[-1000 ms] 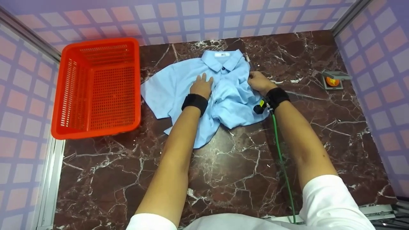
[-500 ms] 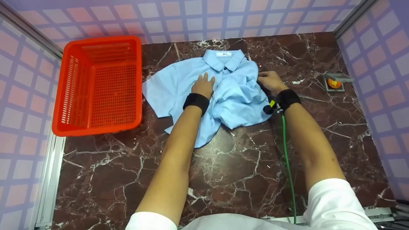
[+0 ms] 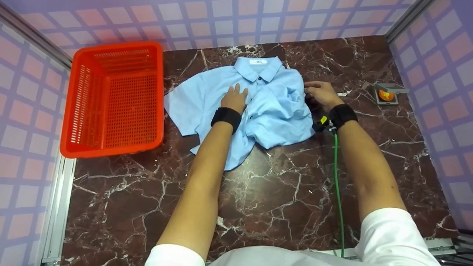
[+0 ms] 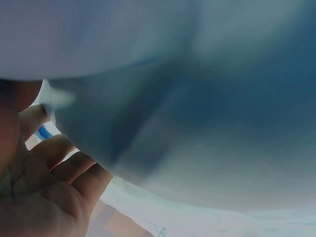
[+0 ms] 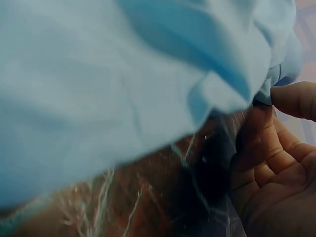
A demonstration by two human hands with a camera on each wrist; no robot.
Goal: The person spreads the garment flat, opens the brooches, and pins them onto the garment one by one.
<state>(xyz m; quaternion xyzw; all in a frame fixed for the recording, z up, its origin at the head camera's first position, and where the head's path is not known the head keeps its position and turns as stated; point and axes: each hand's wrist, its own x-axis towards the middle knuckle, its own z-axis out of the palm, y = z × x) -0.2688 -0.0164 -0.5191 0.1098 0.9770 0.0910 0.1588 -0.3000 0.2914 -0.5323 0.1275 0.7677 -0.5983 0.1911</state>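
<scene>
A light blue collared shirt (image 3: pixel 216 90) lies on the dark red marble-patterned table, collar at the far side. Its left half is spread with the short sleeve out, while the right half is bunched in folds. My left hand (image 3: pixel 234 102) rests on the shirt's front beside the button line, fingers extended. At the shirt's right edge, my right hand (image 3: pixel 322 94) pinches the fabric. In the right wrist view the thumb (image 5: pixel 295 100) and curled fingers meet at the cloth edge (image 5: pixel 264 91). Blurred cloth (image 4: pixel 197 133) fills most of the left wrist view.
A red plastic basket (image 3: pixel 159 111) stands at the left. A small grey box (image 3: pixel 388 102) with its lid raised and an orange item (image 3: pixel 385 95) inside sits at the right. A green cable (image 3: pixel 337 184) runs from the right wrist. Patterned walls surround the table.
My right hand has moved to the right, drawing the shirt's right shoulder and side outward, so that part lies wider. The left hand has stayed in place on the shirt.
</scene>
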